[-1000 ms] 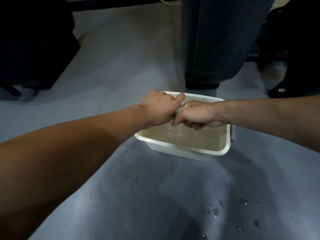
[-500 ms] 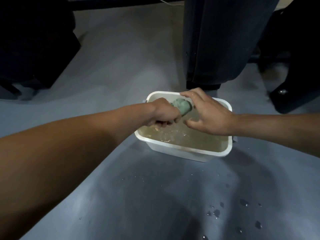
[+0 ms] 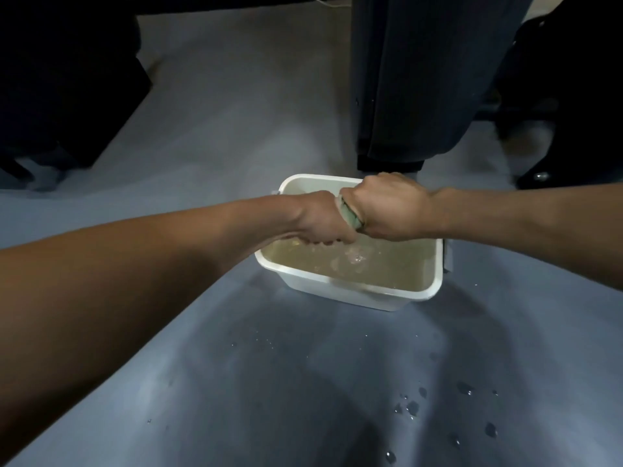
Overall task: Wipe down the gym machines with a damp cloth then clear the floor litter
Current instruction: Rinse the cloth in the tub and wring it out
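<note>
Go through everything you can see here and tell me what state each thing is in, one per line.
Left hand: fist gripping one end of the cloth.
Right hand: fist gripping the other end.
Green cloth: bunched between both hands, above the tub.
White tub: upright on the floor, holding cloudy water.
Water: murky, rippled under the hands.
Floor: spotted with droplets near the tub.

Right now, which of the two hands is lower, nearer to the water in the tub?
The left hand: its fingers nearly reach the murky water, while the right hand grips the green cloth higher above the white tub.
</note>
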